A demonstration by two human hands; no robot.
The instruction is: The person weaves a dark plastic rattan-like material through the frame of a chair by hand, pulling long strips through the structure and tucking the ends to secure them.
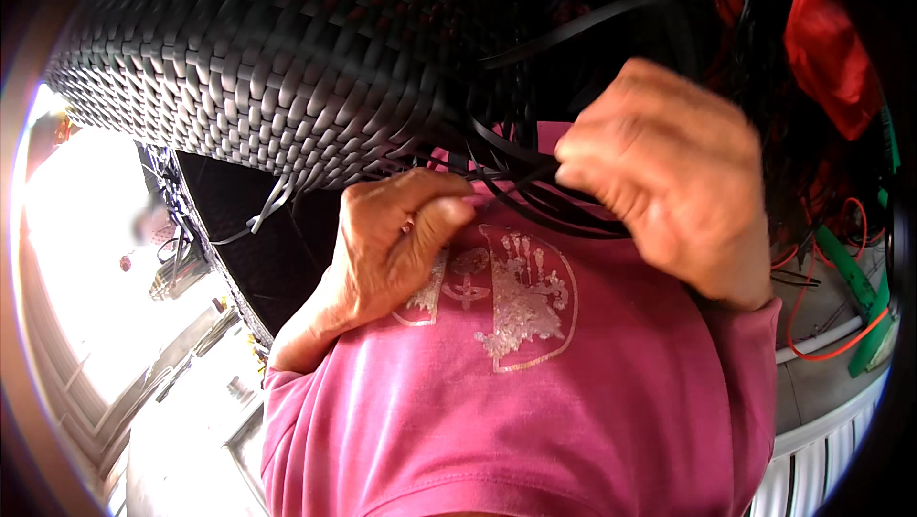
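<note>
A large piece of black woven wicker [287,96], made of flat glossy strips, arches across the upper left in front of me. From its right end several loose black strips [564,216] hang and curve in front of my chest. My left hand [392,235] is closed, thumb against forefinger, pinching a strip just below the weave's edge. To the right and a little higher, my right hand [678,173] is closed too, its fingertips on a strip that runs toward the left hand. The right hand is slightly blurred, and its inner fingers are hidden.
A red cloth [831,49] hangs at the upper right. Below it lie a green strap [850,273] and a thin orange cord [812,356]. Under the wicker at left is a dark panel [244,216]. Bright light fills the far left side.
</note>
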